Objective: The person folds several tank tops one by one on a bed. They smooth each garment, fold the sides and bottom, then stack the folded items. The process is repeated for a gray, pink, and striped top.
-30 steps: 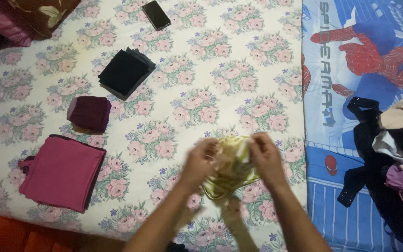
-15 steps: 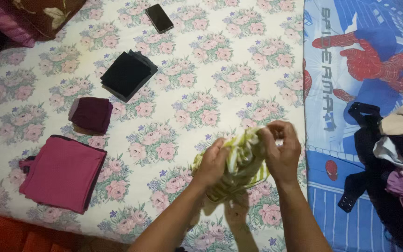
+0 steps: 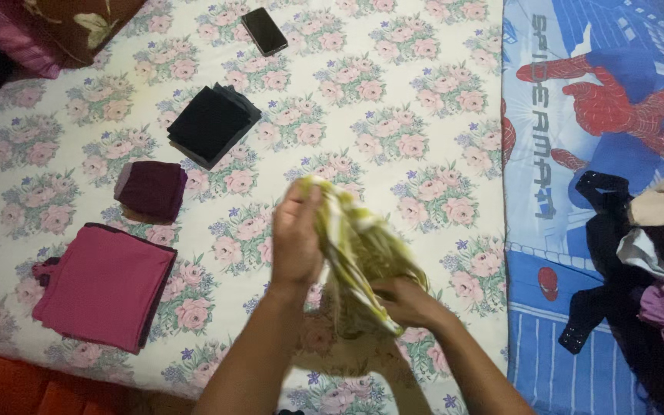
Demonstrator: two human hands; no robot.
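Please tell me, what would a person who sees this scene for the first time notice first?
Most likely the two hands in the lower middle: the left hand lifts one end of a green-and-white striped cloth while the right hand grips it lower down. Next come the folded clothes on the floral bedsheet to the left: a pink piece, a maroon one and a black one.

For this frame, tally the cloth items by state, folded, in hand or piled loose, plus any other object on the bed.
Folded cloths laid out: 3: black stack, maroon bundle, pink garment
Cloth held in both hands: 1: yellow-green striped cloth, left hand, right hand
Loose clothes pile: 1
Phone: 1
Total: 6
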